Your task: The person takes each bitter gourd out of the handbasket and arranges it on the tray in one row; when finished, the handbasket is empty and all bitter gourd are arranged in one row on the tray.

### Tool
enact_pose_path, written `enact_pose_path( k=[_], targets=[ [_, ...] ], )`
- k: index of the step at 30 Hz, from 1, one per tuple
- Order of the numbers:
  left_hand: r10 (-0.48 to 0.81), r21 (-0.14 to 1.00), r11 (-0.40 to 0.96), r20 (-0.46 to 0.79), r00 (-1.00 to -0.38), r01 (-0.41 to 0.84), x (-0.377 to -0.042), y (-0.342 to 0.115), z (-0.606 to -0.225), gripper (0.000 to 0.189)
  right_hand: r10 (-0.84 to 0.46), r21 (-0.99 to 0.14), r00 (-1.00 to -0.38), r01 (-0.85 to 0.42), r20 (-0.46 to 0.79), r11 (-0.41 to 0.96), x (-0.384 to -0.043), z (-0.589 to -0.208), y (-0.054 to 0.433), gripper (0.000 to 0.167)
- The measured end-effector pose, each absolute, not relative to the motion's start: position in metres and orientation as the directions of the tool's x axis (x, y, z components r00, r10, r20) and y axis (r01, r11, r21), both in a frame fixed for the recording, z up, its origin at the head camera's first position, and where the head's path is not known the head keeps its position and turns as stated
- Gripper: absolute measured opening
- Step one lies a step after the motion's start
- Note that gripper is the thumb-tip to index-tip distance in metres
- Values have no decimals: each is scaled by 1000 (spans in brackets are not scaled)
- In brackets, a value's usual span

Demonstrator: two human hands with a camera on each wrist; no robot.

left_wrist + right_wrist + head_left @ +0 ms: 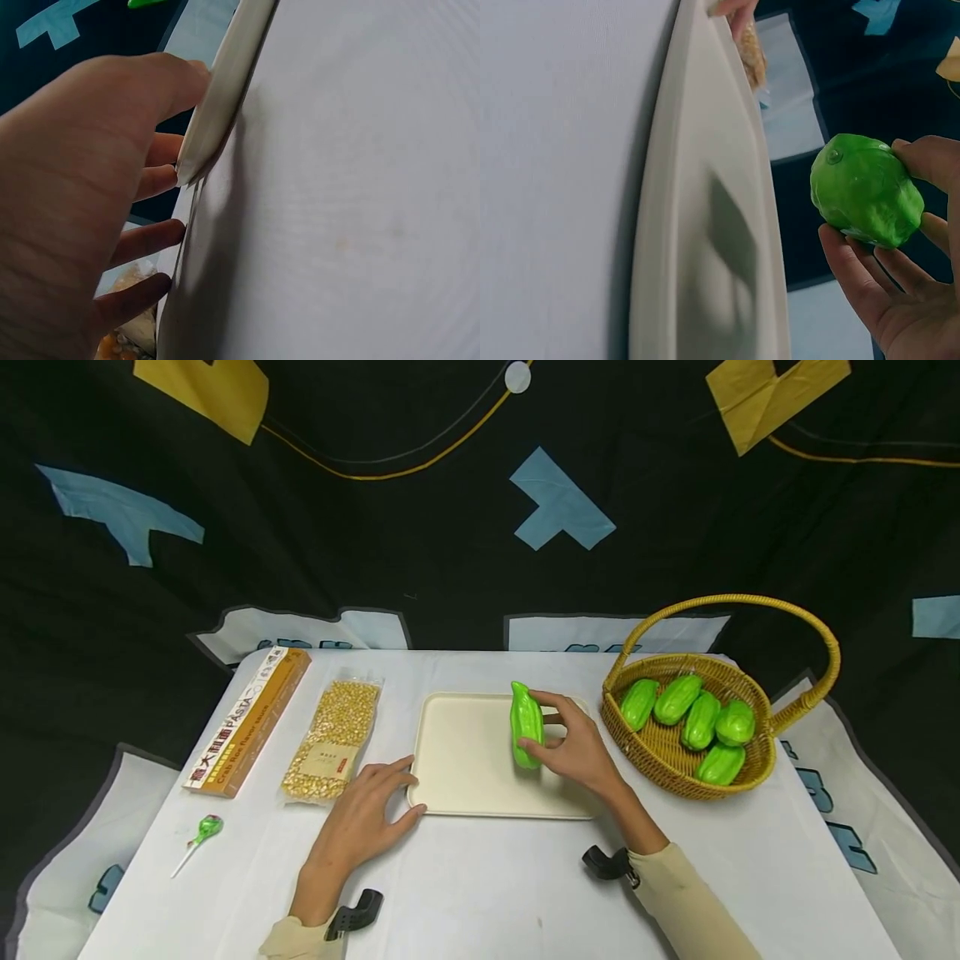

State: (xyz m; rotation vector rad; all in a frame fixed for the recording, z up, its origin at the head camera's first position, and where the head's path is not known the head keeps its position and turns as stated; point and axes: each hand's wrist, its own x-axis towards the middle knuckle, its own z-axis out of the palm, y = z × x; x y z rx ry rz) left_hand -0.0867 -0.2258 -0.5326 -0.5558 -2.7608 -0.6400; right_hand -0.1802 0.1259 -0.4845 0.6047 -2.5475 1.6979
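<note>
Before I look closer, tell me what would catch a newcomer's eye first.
Probably the bright green vegetable-like piece, held by the right hand above the cream tray. Next would likely come the tall-handled wicker basket at the table's right, with five similar green pieces inside. The left hand touches the tray's near left corner.

backdrop point(420, 552): black, probably cloth | 2 yellow shapes point(217, 393) along its top | table point(480, 877): white-covered, before backdrop
</note>
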Motion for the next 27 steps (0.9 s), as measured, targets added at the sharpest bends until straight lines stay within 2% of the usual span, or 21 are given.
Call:
enact_pose_path(
  k=[17, 27],
  targets=[
    [299, 347, 847, 313, -901, 402, -87, -224, -533, 39, -341, -868, -919, -325, 197, 376, -193, -499, 77, 76],
    [293, 353, 848, 309, -905, 395, -86, -225, -533, 39, -351, -883, -919, -307, 178, 356, -198, -506, 47, 72]
  ],
)
